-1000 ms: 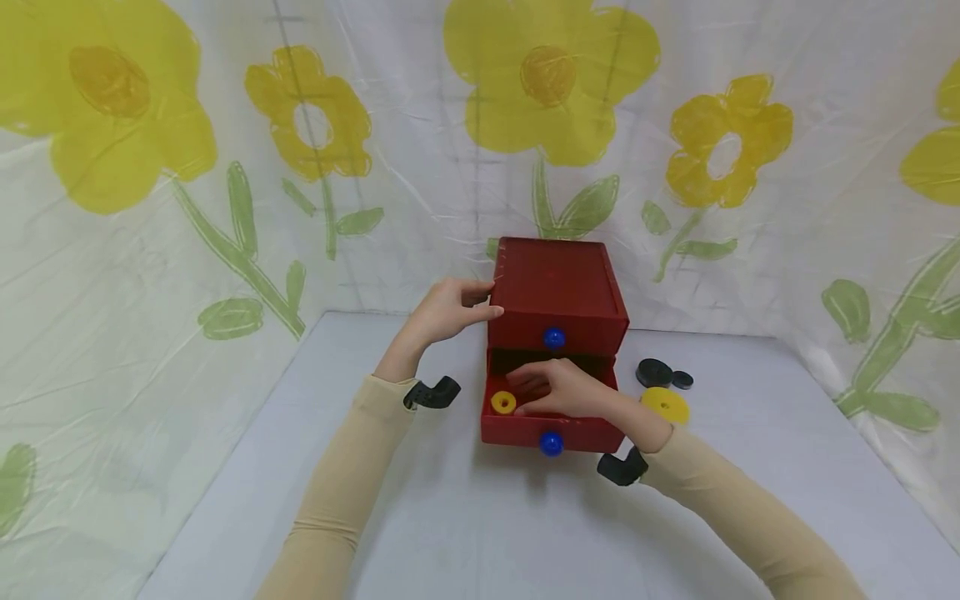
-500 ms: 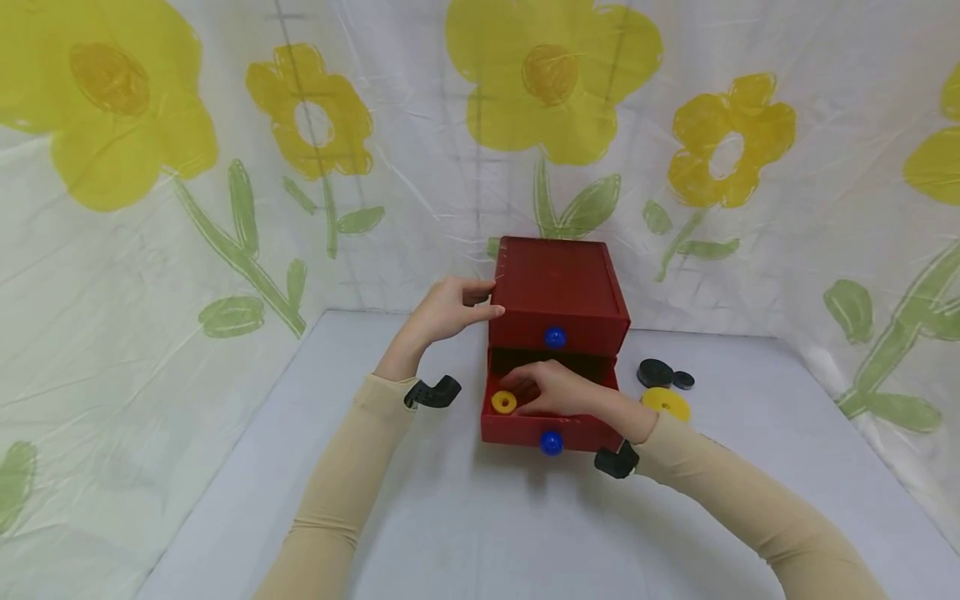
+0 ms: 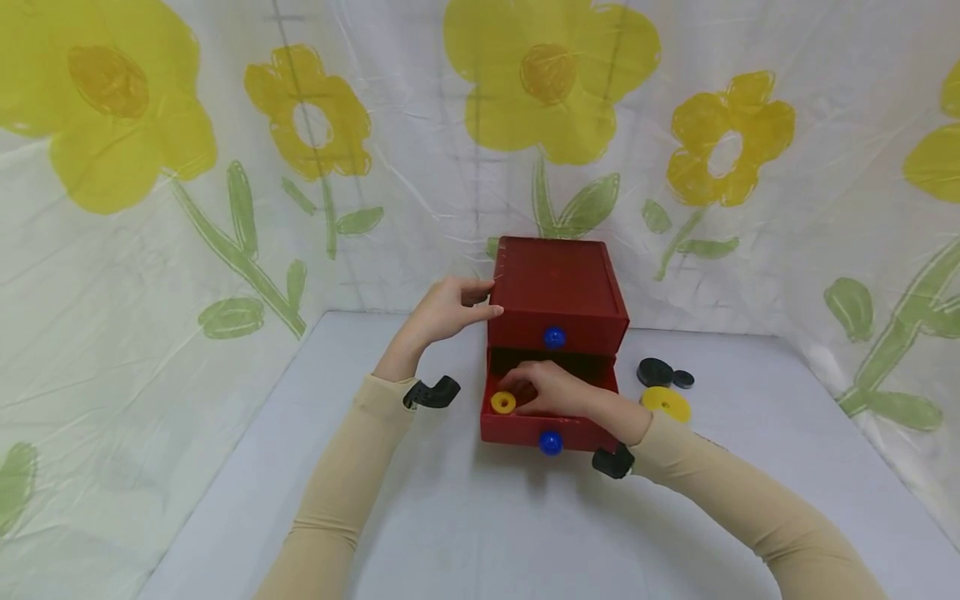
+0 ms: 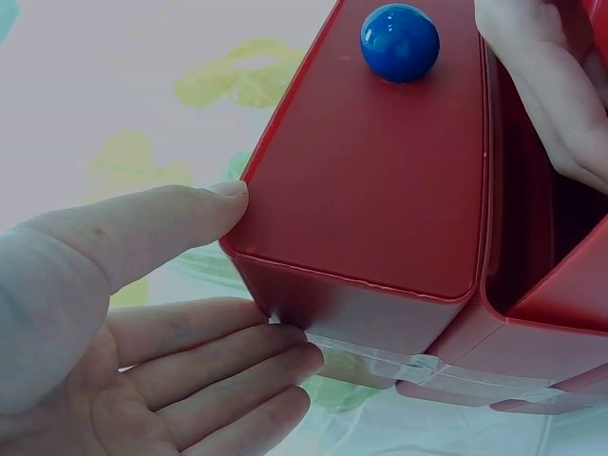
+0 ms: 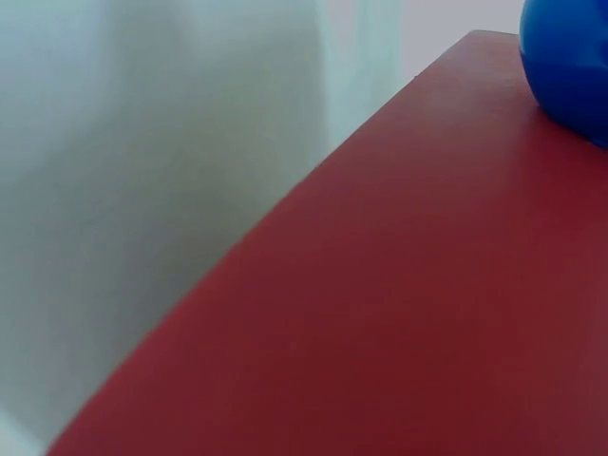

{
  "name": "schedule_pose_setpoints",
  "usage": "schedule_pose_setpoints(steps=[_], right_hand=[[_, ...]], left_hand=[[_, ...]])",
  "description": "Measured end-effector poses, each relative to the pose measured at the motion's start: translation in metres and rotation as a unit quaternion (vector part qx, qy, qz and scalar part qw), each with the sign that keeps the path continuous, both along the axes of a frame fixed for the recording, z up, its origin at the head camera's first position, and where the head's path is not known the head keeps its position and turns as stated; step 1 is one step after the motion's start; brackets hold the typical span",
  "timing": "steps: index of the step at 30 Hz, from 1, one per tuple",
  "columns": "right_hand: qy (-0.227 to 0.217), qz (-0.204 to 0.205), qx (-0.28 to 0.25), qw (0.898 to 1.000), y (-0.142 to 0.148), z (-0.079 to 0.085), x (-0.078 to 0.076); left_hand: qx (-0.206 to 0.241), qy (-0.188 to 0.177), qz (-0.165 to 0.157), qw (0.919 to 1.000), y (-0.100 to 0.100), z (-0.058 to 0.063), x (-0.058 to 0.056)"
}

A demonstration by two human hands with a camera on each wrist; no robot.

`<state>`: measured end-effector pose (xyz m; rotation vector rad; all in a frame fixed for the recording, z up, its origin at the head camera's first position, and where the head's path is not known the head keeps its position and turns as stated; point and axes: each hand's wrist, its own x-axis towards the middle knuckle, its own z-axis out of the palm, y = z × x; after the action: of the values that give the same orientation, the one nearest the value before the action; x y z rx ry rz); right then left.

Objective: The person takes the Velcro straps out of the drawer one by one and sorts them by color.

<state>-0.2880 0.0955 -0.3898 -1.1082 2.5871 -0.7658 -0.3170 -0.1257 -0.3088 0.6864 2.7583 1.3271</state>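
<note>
Fingers straight, a person's left hand [image 3: 444,312] touches a red cabinet [image 3: 553,277]; the right hand [image 3: 557,390], fingers curved, sits beside a yellow ring [image 3: 496,405] in the lower drawer [image 3: 512,431], any grip unclear.

Setting, head view: a pale, creased sheet [image 3: 420,200] hangs behind and along both sides of a white surface [image 3: 450,533], bearing large yellow flowers [image 3: 550,79] with orange centres, smaller deep-yellow flowers [image 3: 343,117] with white centres, and green leaves [image 3: 592,208]. Faint dark lines [image 3: 280,17] cross its rear part. Light is diffuse, with soft glints on the folds; in the right wrist view the backdrop is too blurred to identify with certainty
</note>
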Motion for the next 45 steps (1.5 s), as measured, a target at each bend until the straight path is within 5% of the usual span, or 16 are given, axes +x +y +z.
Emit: schedule_pose_setpoints(steps=[8,22,45], right_hand=[[0.013,-0.002,0.002,1.0,-0.001,-0.001,0.0],[-0.044,-0.005,-0.072,0.996,0.011,0.007,0.003],[-0.023,-0.034,-0.115,0.993,0.042,0.03,0.016]], left_hand=[[0.002,0.001,-0.001,1.0,-0.001,-0.002,-0.001],[0.004,-0.003,0.0,1.0,0.001,-0.001,0.002],[0.0,0.0,0.002,1.0,0.002,0.0,0.001]])
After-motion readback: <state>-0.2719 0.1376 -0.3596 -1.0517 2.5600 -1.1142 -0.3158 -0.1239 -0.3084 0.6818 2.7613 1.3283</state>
